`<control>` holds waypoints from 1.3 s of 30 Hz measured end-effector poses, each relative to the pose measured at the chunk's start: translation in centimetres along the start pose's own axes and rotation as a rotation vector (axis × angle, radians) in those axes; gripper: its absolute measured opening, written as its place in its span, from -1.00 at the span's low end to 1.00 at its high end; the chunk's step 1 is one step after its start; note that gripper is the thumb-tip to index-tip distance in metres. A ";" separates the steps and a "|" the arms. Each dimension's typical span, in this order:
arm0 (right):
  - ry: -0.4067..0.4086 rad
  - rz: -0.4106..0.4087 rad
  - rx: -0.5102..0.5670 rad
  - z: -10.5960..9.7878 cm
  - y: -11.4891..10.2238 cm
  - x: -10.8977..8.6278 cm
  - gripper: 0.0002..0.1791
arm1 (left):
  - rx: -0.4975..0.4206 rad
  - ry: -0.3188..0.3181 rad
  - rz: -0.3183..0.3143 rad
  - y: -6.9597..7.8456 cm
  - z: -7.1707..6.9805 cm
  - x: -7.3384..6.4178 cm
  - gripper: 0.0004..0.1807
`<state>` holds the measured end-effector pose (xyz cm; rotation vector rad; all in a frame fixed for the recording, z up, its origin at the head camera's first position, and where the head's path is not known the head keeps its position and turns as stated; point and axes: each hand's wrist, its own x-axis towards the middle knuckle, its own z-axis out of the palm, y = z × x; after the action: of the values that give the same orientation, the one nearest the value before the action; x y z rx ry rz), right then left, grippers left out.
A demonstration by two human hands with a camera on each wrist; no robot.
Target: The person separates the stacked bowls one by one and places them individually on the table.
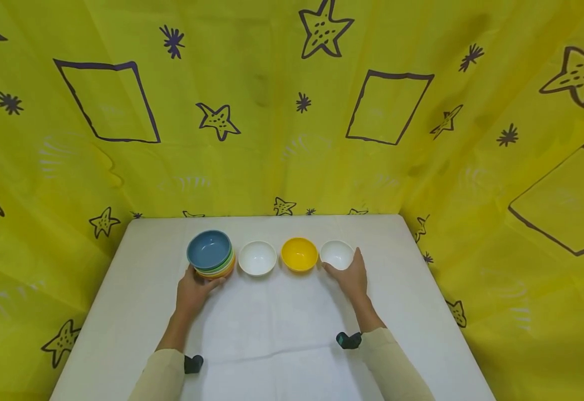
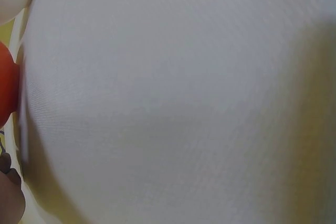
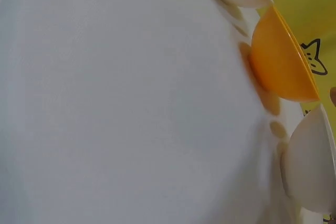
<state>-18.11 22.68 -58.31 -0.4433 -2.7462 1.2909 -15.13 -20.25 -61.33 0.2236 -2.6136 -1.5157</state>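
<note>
At the table's back left, a stack of bowls has a blue bowl (image 1: 209, 250) on top, with green, pale and orange ones under it. My left hand (image 1: 191, 294) grips the stack low at its front, thumb along the right side. The orange bottom bowl (image 2: 6, 85) shows at the left wrist view's edge, near fingers (image 2: 9, 198) of that hand. My right hand (image 1: 352, 278) holds the rightmost white bowl (image 1: 336, 254) between the thumb at its front left and the fingers on its right. That bowl (image 3: 311, 166) stands upright in the right wrist view.
Between the hands, another white bowl (image 1: 257, 258) and a yellow bowl (image 1: 299, 254) stand upright in a row. A white cloth covers the table (image 1: 271, 328). Yellow patterned curtains (image 1: 261, 167) rise behind it and along both sides.
</note>
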 end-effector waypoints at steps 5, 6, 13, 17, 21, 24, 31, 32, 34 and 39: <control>0.005 -0.039 -0.051 -0.3 -1.1 0.4 0.38 | 0.001 -0.004 -0.006 -0.1 0.0 0.0 0.12; 0.005 -0.045 -0.056 -0.3 -1.3 0.5 0.38 | 0.001 -0.003 -0.005 -0.2 0.0 0.0 0.12; -0.015 -0.073 -0.061 0.1 -3.4 1.1 0.38 | 0.004 -0.003 -0.003 -0.5 0.1 -0.1 0.11; -0.031 -0.097 -0.052 0.9 -5.1 1.1 0.37 | -0.006 -0.015 -0.015 -0.5 0.0 -0.2 0.11; -0.044 -0.127 -0.022 2.1 -7.0 1.3 0.36 | -0.009 -0.016 -0.020 -0.6 0.0 -0.1 0.11; -0.060 -0.137 0.019 3.2 -8.7 1.3 0.36 | -0.008 -0.014 -0.020 -0.6 0.0 -0.1 0.11; -0.114 -0.198 0.072 5.8 -13.2 1.0 0.34 | -0.008 -0.009 -0.010 -0.3 0.1 -0.1 0.12; -0.124 -0.209 0.077 6.1 -13.8 0.9 0.34 | -0.007 -0.010 -0.008 -0.2 0.1 -0.1 0.12; -0.145 -0.227 0.077 6.6 -15.1 0.7 0.34 | -0.006 -0.009 -0.012 -0.2 0.1 -0.1 0.12; -0.185 -0.305 0.048 8.1 -18.1 0.4 0.34 | 0.017 -0.017 -0.014 -0.2 0.0 0.1 0.15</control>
<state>-24.12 5.91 -49.73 0.1026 -2.7763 1.3721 -15.19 -20.37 -61.53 0.2317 -2.6438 -1.5073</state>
